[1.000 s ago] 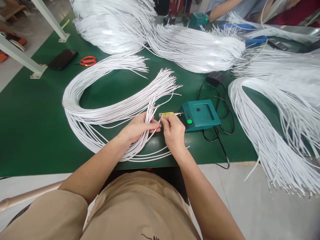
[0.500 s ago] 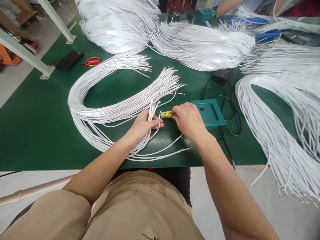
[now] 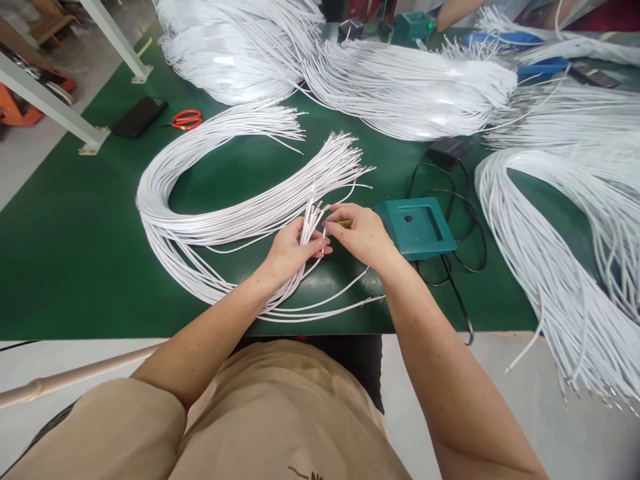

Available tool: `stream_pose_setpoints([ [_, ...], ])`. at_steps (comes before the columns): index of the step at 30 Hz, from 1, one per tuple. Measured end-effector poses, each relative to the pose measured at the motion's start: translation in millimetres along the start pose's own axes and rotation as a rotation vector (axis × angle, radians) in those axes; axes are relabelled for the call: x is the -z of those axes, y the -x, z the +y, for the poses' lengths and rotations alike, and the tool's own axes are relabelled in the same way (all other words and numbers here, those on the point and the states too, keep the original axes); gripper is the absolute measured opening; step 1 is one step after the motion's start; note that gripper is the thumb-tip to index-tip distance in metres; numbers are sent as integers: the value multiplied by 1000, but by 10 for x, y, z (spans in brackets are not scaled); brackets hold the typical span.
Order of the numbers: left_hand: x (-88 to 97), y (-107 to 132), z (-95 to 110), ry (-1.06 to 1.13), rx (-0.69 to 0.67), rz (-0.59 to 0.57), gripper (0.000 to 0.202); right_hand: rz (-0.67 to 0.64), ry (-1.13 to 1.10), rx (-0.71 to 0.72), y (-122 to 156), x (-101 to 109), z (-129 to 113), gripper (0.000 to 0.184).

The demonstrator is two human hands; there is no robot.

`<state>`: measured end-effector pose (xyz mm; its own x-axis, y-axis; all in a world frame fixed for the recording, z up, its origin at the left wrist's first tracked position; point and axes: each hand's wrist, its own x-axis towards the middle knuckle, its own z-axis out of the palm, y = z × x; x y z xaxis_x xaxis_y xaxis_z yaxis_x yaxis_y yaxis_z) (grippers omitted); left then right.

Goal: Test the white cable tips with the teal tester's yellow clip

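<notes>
My left hand (image 3: 291, 252) is closed around a small bunch of white wires (image 3: 309, 223), whose tips point up past the thumb. One wire (image 3: 324, 241) stands a little apart between its thumb and fingers. At that wire's tip, the thumb and index finger of my right hand (image 3: 364, 235) come together. A small yellow tool (image 3: 345, 225) is tucked under the right fingers, mostly hidden. Behind my hands lies a larger curved bundle of white wires (image 3: 240, 223), and several loose wire ends reach right, below my right hand.
A teal box (image 3: 447, 248) with a sunken top and a black cable (image 3: 465, 313) sits right of my hands. Red-handled scissors (image 3: 187, 120) and a black phone-like object (image 3: 139, 117) lie at left. Large wire heaps (image 3: 415, 93) fill the back and right. Another person's arm (image 3: 453, 12) shows behind.
My right hand has moved left to the wire tip, with its fingers now over the yellow tool, which showed more plainly before. My left hand keeps its hold, shifted slightly right.
</notes>
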<state>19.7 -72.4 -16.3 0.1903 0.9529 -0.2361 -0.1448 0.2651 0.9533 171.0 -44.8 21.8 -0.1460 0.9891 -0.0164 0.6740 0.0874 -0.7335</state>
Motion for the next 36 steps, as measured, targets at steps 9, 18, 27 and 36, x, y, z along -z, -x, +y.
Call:
stream_pose_setpoints([
  [9,16,13,0,-4,-44,12,29,33,-11,-98,66,17,-11,14],
  [18,38,0,14,128,19,-23,33,102,290,281,131,-71,65,17],
  [27,59,-81,-45,79,104,-12,26,14,690,353,51,127,309,16],
  [36,28,-159,-120,74,119,22,25,60,698,316,26,103,308,22],
])
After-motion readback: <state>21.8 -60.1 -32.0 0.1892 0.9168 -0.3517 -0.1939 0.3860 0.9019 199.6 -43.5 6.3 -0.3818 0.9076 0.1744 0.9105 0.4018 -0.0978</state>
